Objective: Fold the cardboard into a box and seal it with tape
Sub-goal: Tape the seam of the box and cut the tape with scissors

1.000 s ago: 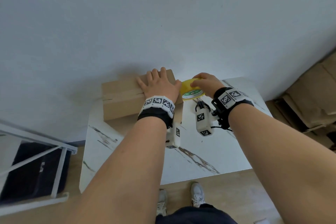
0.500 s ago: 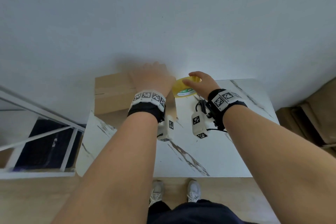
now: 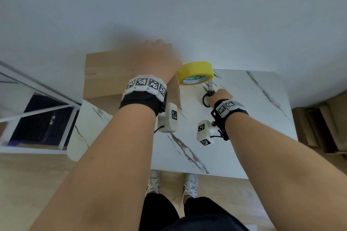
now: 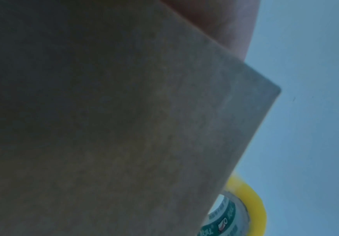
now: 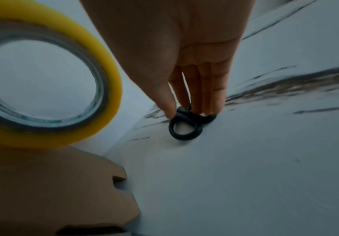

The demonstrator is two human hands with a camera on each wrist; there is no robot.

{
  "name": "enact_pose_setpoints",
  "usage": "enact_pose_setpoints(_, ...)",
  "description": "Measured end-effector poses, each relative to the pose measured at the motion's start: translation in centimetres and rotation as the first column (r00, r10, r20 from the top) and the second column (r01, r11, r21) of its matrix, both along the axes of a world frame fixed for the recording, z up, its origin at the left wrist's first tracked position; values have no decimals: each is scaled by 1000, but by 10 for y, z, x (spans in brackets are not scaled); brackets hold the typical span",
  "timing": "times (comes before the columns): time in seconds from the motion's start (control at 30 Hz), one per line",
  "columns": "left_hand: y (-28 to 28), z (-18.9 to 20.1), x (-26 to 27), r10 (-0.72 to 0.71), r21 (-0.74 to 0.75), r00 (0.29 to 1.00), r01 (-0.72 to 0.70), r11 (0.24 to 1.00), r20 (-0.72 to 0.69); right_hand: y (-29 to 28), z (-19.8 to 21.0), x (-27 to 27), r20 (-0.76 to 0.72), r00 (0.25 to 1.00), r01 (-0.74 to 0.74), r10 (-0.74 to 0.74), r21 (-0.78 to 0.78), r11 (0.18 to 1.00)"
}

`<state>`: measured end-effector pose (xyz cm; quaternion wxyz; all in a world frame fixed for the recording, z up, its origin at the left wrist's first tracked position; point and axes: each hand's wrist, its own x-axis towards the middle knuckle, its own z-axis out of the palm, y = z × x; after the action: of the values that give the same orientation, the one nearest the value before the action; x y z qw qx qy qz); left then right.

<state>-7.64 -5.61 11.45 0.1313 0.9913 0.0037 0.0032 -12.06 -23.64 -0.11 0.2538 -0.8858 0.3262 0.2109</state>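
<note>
A: Marble desk (image 3: pixel 234 137) against a plain wall. Box (image 3: pixel 107 75) at the far left corner, left hand (image 3: pixel 157 60) on top; how its fingers lie I cannot tell. Tape (image 3: pixel 195 73) just beside it.

B: Right hand (image 3: pixel 218 95) fingers (image 5: pixel 197 89) narrow, pinching the scissors (image 5: pixel 186 127) by the loops.

A: Box likely light, stiff; press near the seam. Scissors hard, slick: hold by the loops.

I take this for a plain room in a home or small packing space, though I cannot tell which. My white marble-look counter with dark veins (image 3: pixel 244 118) stands against a bare pale wall (image 3: pixel 169 5) on a light wood-plank floor (image 3: pixel 28 184). Flattened brown cardboard sheets (image 3: pixel 323 124) are stacked at my right, and a white metal frame (image 3: pixel 37 97) stands at my left.
</note>
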Motion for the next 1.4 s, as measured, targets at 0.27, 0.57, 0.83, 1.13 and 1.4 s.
enact_pose_setpoints(0.27, 0, -4, 3, 8, -17, 1000, -8, 1000, 15, 6, -15, -1, 2, 999, -45, 45, 0, 999)
enact_pose_setpoints(0.57, 2, -1, 2, 1, -4, 999, -1, 1000, -36, 9, 14, -7, -42, 997, 69, -62, 169, 983)
enact_pose_setpoints(0.83, -2, 6, -3, -15, 46, 998, 18, 999, -68, -1, 50, -12, -35, 965, 251, -259, 398, 882)
enact_pose_setpoints(1.13, 2, 13, 0, -12, 10, 987, 14, 1000, -161, -7, 77, -38, 42, 914, 287, -403, 635, 718)
enact_pose_setpoints(1.4, 7, 18, 1, -12, 28, 977, 19, 999, -212, 16, 96, -49, 122, 938, 109, -324, 783, 612)
